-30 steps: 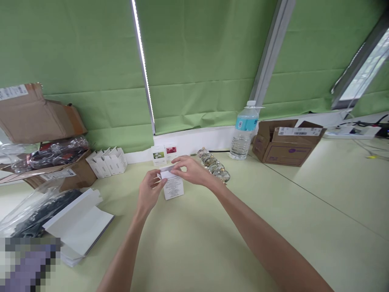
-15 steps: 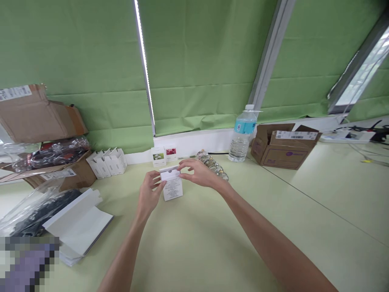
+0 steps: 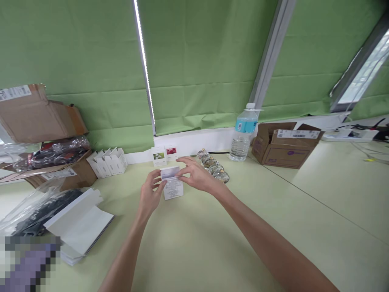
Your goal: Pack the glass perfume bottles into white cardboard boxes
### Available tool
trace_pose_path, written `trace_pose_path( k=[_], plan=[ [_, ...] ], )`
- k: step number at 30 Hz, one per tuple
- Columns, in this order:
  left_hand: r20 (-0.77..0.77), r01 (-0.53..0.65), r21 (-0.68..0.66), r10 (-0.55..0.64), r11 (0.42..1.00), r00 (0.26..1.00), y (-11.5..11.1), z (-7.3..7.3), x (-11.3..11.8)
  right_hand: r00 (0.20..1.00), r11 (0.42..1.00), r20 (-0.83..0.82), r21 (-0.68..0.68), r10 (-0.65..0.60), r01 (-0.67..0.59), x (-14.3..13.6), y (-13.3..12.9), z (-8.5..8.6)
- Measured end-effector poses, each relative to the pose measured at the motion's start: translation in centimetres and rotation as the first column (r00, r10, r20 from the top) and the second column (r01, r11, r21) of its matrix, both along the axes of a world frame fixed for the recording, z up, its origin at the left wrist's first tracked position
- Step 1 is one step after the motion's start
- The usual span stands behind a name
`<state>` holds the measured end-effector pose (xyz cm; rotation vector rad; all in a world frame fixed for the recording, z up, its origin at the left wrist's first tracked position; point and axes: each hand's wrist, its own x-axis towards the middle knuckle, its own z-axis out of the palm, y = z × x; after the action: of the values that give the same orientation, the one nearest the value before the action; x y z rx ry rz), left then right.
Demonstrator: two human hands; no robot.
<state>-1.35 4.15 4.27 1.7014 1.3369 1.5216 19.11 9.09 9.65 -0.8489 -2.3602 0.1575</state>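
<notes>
A small white box (image 3: 173, 190) with printed text on its front stands upright on the table in front of me. Its left side is gripped between the thumb and fingers of my left hand (image 3: 151, 190). My right hand (image 3: 194, 174) pinches the flap at the box's top right with thumb and forefinger, the other fingers spread above. Just behind stand two small white boxes, one with a green picture (image 3: 159, 156) and one with a red picture (image 3: 171, 151). Several clear round ornaments (image 3: 214, 166) lie in a row behind my right hand.
White open boxes (image 3: 107, 163) stand at the back left beside cardboard boxes (image 3: 79, 172). Flat white cartons (image 3: 83, 225) lie at the left. A water bottle (image 3: 240, 142), an open cardboard box (image 3: 284, 152) and a power strip (image 3: 349, 135) are at the right.
My right thumb and forefinger have moved slightly down and left with the top flap, which now leans over the box's opening edge. My left hand keeps its hold.
</notes>
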Motion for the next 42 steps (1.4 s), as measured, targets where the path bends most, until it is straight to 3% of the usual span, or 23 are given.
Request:
trace_pose_path(
  k=[7, 11, 15, 18, 20, 21, 23, 26, 28, 30, 33, 42],
  plan=[
    [0.044, 0.019, -0.057, -0.017, 0.998, 0.999, -0.3, -0.3, 0.0, 1.0, 0.996, 0.021, -0.091, 0.014, -0.012, 0.5, -1.0, 1.0],
    [-0.002, -0.005, -0.058, 0.005, 0.998, 1.0, -0.3, -0.8, 0.1, 0.985, 0.992, -0.171, -0.125, -0.019, -0.003, 2.6, -1.6, 3.3],
    [-0.057, -0.145, 0.092, 0.15, 0.985, 0.987, -1.0, -0.5, 0.6, 0.914, 0.979, -0.365, -0.163, -0.174, 0.121, 6.6, -1.7, 4.9],
    [-0.071, -0.327, 0.235, 0.352, 0.915, 0.933, -2.3, 0.7, 1.2, 0.876, 0.941, -0.35, -0.191, -0.333, 0.281, 10.3, -1.4, 3.8],
    [-0.101, -0.416, 0.308, 0.464, 0.856, 0.88, -3.3, 1.5, 1.8, 0.857, 0.904, -0.294, -0.205, -0.422, 0.375, 12.5, -1.3, 1.8],
    [-0.132, -0.413, 0.319, 0.472, 0.853, 0.872, -3.8, 1.7, 2.2, 0.845, 0.885, -0.272, -0.226, -0.46, 0.408, 13.5, -1.2, 0.6],
    [-0.207, -0.323, 0.258, 0.379, 0.91, 0.902, -4.4, 1.6, 3.4, 0.819, 0.84, -0.232, -0.299, -0.524, 0.453, 15.2, -1.0, -1.9],
    [-0.204, -0.064, -0.033, 0.056, 0.997, 0.977, -4.7, 0.2, 5.8, 0.823, 0.811, -0.193, -0.392, -0.534, 0.435, 16.6, -0.4, -4.9],
    [-0.098, 0.125, -0.225, -0.15, 0.966, 0.984, -4.7, -1.2, 7.5, 0.841, 0.807, -0.186, -0.444, -0.507, 0.389, 16.9, 0.1, -6.1],
    [-0.021, 0.255, -0.353, -0.281, 0.9, 0.96, -4.6, -2.3, 8.6, 0.861, 0.808, -0.187, -0.482, -0.474, 0.34, 17.0, 0.8, -6.7],
    [0.018, 0.308, -0.447, -0.336, 0.84, 0.942, -4.6, -3.0, 9.2, 0.884, 0.811, -0.188, -0.511, -0.428, 0.284, 17.1, 1.6, -7.0],
    [0.053, 0.282, -0.482, -0.294, 0.83, 0.954, -4.4, -3.2, 8.7, 0.905, 0.799, -0.215, -0.571, -0.367, 0.188, 18.5, 2.3, -7.4]
  ],
)
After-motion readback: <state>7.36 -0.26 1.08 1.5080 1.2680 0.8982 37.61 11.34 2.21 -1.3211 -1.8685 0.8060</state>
